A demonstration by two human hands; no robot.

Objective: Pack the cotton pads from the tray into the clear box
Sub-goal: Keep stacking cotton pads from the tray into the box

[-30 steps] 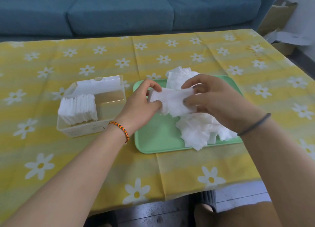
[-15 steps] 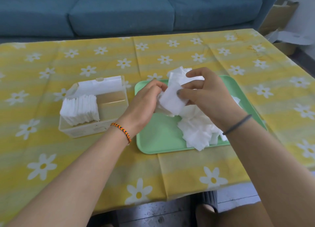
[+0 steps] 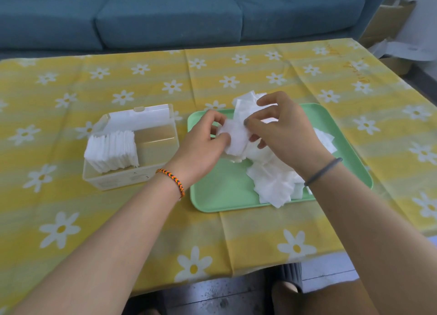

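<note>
Head view gives me both hands over the green tray (image 3: pixel 212 196), meeting around one small bundle of cotton pads (image 3: pixel 235 137). My left hand (image 3: pixel 201 147) pinches the bundle's left edge between thumb and curled fingers, and my right hand (image 3: pixel 281 135) grips its right side, thumb on the front face, fingers curled behind. I see the bundle raised just above the tray's left-centre, in front of the loose heap of pads (image 3: pixel 274 180) that covers the tray's middle and right, with a few corners reaching over the near rim. More pads stick up behind my hands at the tray's far edge.

Left of the tray, just beside it, I see the clear box (image 3: pixel 132 175) on the surface (image 3: pixel 260 239), which is covered by a yellow cloth with white daisies. Its lid (image 3: pixel 139 119) stands open at the back. A row of pads (image 3: pixel 111 151) stands on edge in the box's left half; its right half shows bare bottom.

I note a braided band (image 3: pixel 170 180) on my left wrist, a dark one (image 3: pixel 324 170) on my right, and a blue sofa (image 3: pixel 165 14) beyond the surface
</note>
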